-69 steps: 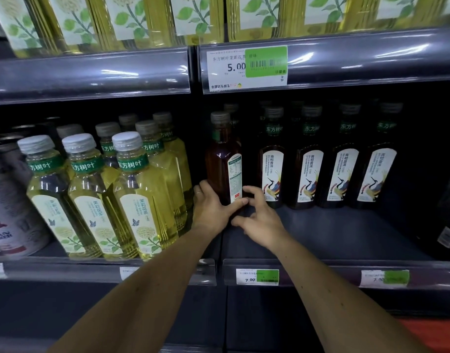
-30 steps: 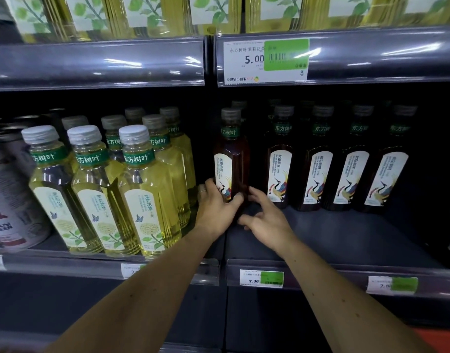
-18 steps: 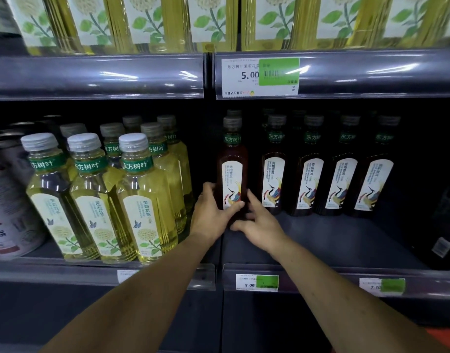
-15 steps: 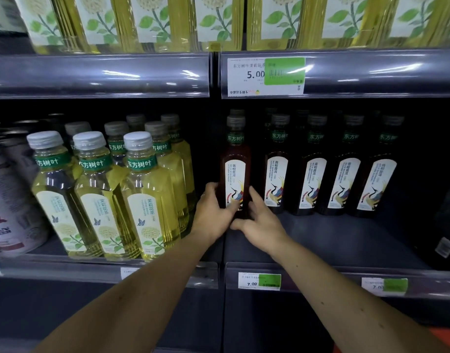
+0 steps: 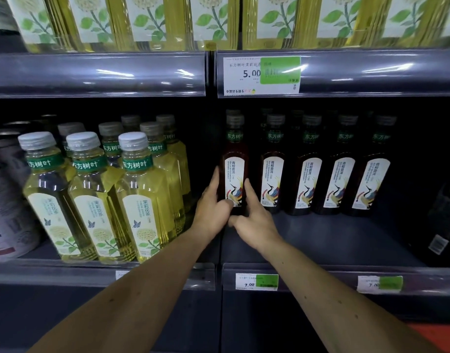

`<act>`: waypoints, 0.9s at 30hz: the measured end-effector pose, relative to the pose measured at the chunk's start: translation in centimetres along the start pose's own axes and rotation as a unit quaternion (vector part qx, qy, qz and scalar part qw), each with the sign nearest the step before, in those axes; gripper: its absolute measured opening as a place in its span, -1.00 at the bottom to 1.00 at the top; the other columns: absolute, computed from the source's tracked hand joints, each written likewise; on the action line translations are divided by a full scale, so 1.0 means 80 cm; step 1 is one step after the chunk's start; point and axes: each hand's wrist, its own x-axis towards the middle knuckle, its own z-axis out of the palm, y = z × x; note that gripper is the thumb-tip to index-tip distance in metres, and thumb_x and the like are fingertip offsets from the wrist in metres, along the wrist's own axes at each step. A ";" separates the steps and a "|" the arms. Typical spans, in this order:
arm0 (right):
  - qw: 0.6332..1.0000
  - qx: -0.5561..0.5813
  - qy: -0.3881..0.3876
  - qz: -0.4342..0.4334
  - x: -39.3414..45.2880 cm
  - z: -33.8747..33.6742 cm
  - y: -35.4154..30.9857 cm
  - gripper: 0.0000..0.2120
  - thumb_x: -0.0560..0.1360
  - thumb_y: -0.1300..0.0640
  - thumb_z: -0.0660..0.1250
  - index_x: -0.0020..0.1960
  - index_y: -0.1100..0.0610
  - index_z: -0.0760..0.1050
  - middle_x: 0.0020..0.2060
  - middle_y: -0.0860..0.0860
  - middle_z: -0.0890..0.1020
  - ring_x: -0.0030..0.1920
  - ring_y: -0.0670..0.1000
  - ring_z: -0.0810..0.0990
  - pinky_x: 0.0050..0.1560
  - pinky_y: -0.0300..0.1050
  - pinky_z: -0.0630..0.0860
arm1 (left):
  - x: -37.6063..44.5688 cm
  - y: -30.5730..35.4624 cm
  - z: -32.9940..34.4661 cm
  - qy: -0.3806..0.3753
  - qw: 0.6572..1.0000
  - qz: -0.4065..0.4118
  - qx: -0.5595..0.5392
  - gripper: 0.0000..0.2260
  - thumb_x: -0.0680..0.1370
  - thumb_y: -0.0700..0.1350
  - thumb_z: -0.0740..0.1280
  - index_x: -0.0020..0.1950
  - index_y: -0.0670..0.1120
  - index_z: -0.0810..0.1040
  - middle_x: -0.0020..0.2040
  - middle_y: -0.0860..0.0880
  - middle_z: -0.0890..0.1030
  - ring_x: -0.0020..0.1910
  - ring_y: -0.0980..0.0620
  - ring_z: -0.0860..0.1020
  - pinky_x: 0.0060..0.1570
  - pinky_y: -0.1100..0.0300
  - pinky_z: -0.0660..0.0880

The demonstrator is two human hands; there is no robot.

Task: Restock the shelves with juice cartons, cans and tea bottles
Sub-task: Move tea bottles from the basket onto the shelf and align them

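dark shelf (image 5: 333, 240), tea bottles (image 5: 305, 184), yellow bottles (image 5: 142, 200)

shop, price tags (image 5: 261, 75), stocked shelves (image 5: 346, 240)

Dark tea bottle (image 5: 234, 164) upright on middle shelf (image 5: 346, 240), leftmost in front row of five like it, label with crane picture facing me. Grey cap, green neck band, reddish-brown tea inside. My left hand (image 5: 211, 207) grips its lower left side; my right hand (image 5: 254, 220) holds its lower right side. Other dark bottles (image 5: 308, 166) upright just beside it to right.
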 end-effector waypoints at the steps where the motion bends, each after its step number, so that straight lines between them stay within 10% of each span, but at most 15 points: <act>1: 1.000 0.002 -0.002 -0.002 0.001 -0.001 0.001 0.03 0.32 0.10 0.38 0.58 -0.38 -0.12 0.25 -0.28 0.47 0.02 -0.35 0.48 -0.09 -0.44 0.37 | 0.000 0.000 0.001 -0.001 1.000 -0.002 0.002 -0.12 0.38 -0.13 0.29 0.61 0.37 0.07 0.50 0.08 0.46 0.43 0.06 0.47 0.46 -0.03 0.41; 5: 0.999 0.032 -0.011 0.022 0.006 -0.007 0.001 0.07 0.23 0.06 0.38 0.58 -0.36 -0.10 0.41 -0.20 0.41 0.41 -0.11 0.39 0.37 -0.11 0.36 | -0.003 -0.001 0.000 0.009 1.000 -0.004 -0.003 -0.16 0.45 -0.21 0.34 0.65 0.26 0.11 0.50 0.16 0.43 0.47 0.09 0.43 0.51 -0.03 0.35; 11: 0.994 0.093 -0.035 0.050 0.023 -0.010 0.001 0.06 0.22 0.13 0.42 0.60 -0.25 0.02 -0.04 -0.40 0.44 -0.04 -0.43 0.42 -0.09 -0.38 0.34 | -0.011 0.001 -0.001 0.019 0.999 -0.031 -0.036 -0.13 0.32 -0.14 0.33 0.61 0.27 0.21 0.37 0.20 0.53 0.37 0.16 0.50 0.45 0.00 0.43; 17: 0.990 0.119 -0.055 0.054 0.025 -0.012 -0.001 0.11 0.17 0.17 0.43 0.61 -0.24 0.03 0.12 -0.20 0.59 0.22 -0.06 0.58 0.16 -0.12 0.44 | -0.010 0.001 0.001 0.010 0.999 -0.040 -0.023 -0.17 0.38 -0.17 0.33 0.56 0.40 0.18 0.40 0.22 0.53 0.39 0.18 0.49 0.48 0.02 0.39; 22: 0.987 0.141 -0.048 0.063 0.024 -0.016 -0.003 0.07 0.18 0.20 0.44 0.58 -0.26 0.11 -0.06 -0.32 0.50 0.11 -0.20 0.54 0.35 0.01 0.49 | -0.011 0.008 -0.004 -0.006 0.998 -0.055 -0.039 -0.09 0.29 -0.17 0.31 0.61 0.27 0.18 0.45 0.13 0.53 0.42 0.13 0.48 0.48 -0.01 0.38; 27: 0.990 0.119 -0.032 0.067 0.013 -0.030 -0.014 -0.11 0.35 0.11 0.50 0.58 -0.18 0.19 0.43 0.01 0.44 0.38 0.01 0.46 0.42 0.12 0.42 | -0.029 0.033 -0.008 0.017 0.994 -0.099 -0.032 -0.10 0.26 -0.13 0.34 0.63 0.10 0.25 0.42 -0.10 0.56 0.37 -0.03 0.54 0.45 -0.04 0.42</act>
